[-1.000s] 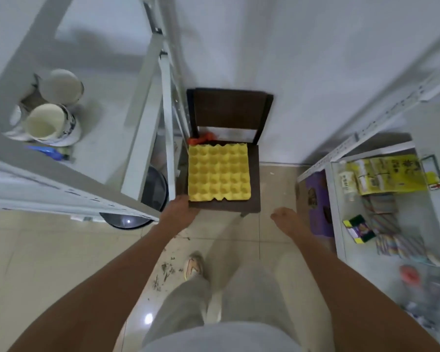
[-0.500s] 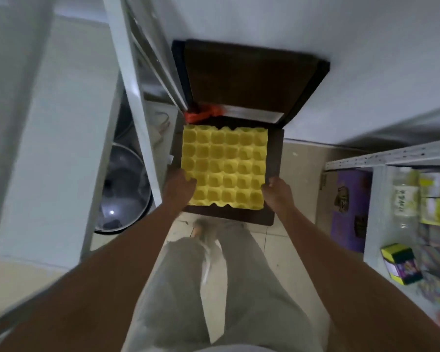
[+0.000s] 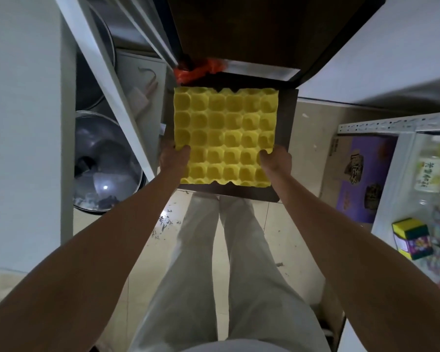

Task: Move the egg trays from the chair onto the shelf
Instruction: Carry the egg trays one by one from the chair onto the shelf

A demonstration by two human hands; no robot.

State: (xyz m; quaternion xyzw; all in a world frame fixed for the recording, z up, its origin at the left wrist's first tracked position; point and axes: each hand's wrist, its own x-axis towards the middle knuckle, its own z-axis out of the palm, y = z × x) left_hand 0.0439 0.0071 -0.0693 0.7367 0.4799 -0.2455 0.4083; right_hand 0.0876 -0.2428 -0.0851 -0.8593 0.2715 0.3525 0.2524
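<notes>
A yellow egg tray (image 3: 225, 134) with empty cups lies on the dark brown chair (image 3: 285, 123) seat, directly below me. My left hand (image 3: 174, 158) grips the tray's near left edge, thumb on top. My right hand (image 3: 274, 160) grips the near right edge the same way. Whether more trays are stacked under the top one is hidden. The white metal shelf (image 3: 26, 102) stands to the left of the chair.
A second white shelf (image 3: 381, 124) at the right holds packets and a small colourful box (image 3: 409, 238). A purple carton (image 3: 361, 179) sits on the floor beneath it. Metal bowls (image 3: 104, 163) lie under the left shelf. An orange bag (image 3: 198, 69) sits at the chair back.
I have leaned in over the chair. Both hands reached forward from the seat's front and closed on the tray's left and right edges.
</notes>
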